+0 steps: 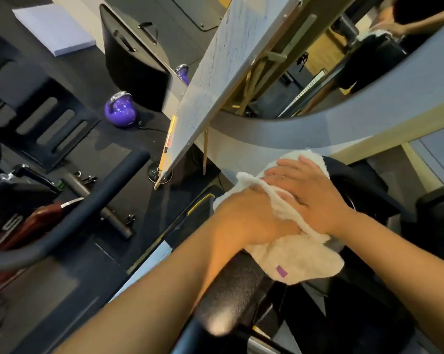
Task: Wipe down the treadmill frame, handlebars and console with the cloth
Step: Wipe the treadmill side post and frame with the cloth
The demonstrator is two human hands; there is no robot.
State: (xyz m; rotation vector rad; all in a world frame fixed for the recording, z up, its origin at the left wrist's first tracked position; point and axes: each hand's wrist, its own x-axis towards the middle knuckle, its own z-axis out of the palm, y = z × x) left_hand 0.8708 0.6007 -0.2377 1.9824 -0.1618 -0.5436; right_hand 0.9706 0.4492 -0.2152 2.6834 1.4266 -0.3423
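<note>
A white fluffy cloth with a small purple tag lies draped over the treadmill's black handlebar where it meets the grey frame. My left hand grips the cloth's left part, its fingers wrapped under the fabric. My right hand lies flat on top of the cloth with its fingers spread, pressing it down. Part of the handlebar under the cloth is hidden. The view is tilted and somewhat blurred.
A whiteboard on a wooden easel leans just left of the frame. Two purple kettlebells sit on the black floor mat. Another machine's dark bar crosses the lower left. A mirror is behind the frame.
</note>
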